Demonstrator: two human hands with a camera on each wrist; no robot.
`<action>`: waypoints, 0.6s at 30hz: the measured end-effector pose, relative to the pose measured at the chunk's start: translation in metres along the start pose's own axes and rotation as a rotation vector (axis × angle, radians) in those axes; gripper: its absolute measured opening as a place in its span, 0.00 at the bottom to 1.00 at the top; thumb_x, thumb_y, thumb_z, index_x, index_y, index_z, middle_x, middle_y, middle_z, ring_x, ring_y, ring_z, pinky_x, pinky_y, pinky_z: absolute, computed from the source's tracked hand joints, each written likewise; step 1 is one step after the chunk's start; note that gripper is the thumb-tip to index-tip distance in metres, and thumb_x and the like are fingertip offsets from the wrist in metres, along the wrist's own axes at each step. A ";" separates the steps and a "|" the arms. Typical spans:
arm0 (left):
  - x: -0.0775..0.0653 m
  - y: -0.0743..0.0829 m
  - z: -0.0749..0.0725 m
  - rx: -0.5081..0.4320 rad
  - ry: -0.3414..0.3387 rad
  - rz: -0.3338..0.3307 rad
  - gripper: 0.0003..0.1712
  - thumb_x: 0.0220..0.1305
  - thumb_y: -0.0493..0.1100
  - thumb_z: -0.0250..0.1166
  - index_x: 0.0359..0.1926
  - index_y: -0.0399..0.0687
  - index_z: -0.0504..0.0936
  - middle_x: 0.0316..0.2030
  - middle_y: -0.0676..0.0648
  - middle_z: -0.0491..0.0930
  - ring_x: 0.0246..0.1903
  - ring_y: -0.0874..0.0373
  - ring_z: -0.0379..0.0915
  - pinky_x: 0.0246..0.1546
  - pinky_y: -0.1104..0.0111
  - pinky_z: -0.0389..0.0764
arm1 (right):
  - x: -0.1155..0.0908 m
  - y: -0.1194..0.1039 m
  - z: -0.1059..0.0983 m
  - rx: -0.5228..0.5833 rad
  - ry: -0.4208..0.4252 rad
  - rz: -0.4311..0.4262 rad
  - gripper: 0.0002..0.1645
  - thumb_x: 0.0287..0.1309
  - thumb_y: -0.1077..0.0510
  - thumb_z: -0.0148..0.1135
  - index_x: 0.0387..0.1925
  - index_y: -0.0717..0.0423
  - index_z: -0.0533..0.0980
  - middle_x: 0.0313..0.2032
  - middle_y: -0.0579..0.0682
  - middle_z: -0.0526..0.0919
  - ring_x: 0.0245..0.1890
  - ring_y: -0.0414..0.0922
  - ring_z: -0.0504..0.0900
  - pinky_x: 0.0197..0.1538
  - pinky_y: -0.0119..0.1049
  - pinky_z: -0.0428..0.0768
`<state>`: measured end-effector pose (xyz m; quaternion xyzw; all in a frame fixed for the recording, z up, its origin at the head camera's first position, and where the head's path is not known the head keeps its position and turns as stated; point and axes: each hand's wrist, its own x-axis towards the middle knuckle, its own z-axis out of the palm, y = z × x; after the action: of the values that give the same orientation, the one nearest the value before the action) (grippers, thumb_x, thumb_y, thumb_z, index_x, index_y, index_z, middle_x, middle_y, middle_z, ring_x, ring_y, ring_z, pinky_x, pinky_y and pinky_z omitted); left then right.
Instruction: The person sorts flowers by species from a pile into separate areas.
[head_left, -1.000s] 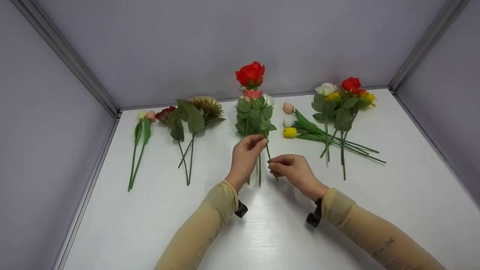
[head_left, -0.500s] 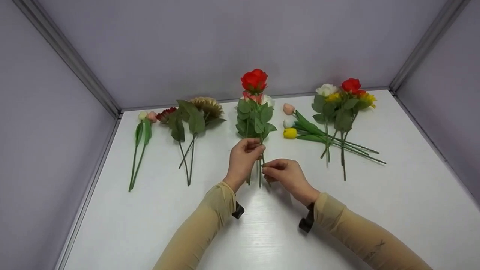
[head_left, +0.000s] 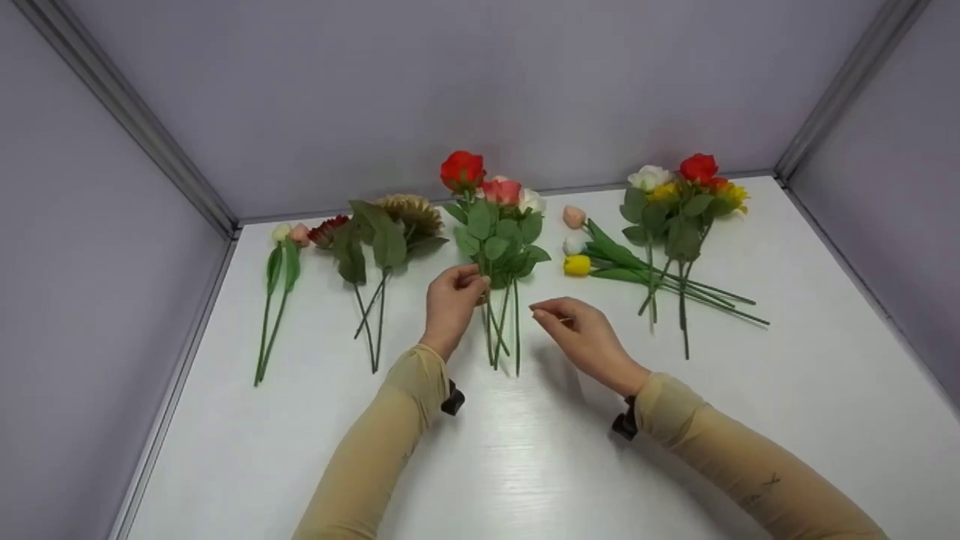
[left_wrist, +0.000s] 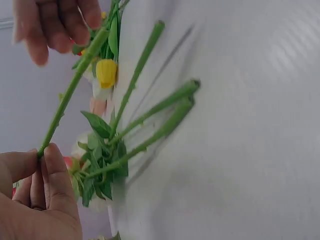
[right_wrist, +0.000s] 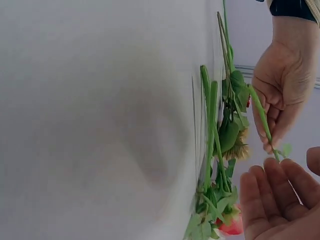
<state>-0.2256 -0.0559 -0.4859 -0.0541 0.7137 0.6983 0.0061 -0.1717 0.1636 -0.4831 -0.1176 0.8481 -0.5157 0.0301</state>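
Observation:
My left hand (head_left: 450, 307) pinches the stem of a red rose (head_left: 462, 171) between thumb and fingertips. In the left wrist view, that green stem (left_wrist: 70, 95) slants up from the fingertips, its cut end free. The rose overlaps the left side of a middle bunch, where a pink rose (head_left: 504, 192) and a white rose (head_left: 531, 201) show above leafy stems. My right hand (head_left: 589, 337) hovers just right of these stems, holding nothing. Its fingers (right_wrist: 275, 185) are loosely bent in the right wrist view.
Tulips with a yellow head (head_left: 577, 265) lie right of the middle bunch. A mixed bunch with a red flower (head_left: 699, 169) partly overlaps their stems. Left of the middle are a brownish-gold flower (head_left: 412, 214), a dark red flower (head_left: 328, 231) and two pale tulips (head_left: 282, 232). Panels enclose the white table (head_left: 517, 465).
My left hand has moved left with the red rose, which now leans left of the pink rose. My right hand has let go of the stem and drawn away to the right.

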 end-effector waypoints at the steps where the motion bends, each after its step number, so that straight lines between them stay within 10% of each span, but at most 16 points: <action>1: 0.004 -0.002 -0.003 0.004 0.015 -0.009 0.20 0.70 0.36 0.67 0.61 0.36 0.80 0.50 0.41 0.82 0.48 0.51 0.81 0.47 0.63 0.85 | 0.001 0.000 -0.003 -0.048 0.010 -0.023 0.22 0.74 0.43 0.59 0.58 0.51 0.82 0.52 0.45 0.85 0.53 0.46 0.81 0.55 0.49 0.80; 18: 0.024 -0.032 0.001 0.360 -0.032 -0.073 0.24 0.71 0.35 0.64 0.66 0.36 0.77 0.47 0.41 0.82 0.42 0.52 0.80 0.43 0.62 0.82 | 0.003 0.019 -0.028 -0.205 0.035 -0.064 0.24 0.75 0.41 0.57 0.61 0.49 0.81 0.58 0.46 0.81 0.64 0.48 0.74 0.62 0.53 0.74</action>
<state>-0.2470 -0.0572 -0.5198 -0.0668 0.8246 0.5593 0.0525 -0.1830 0.1957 -0.4861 -0.1380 0.8926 -0.4289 -0.0133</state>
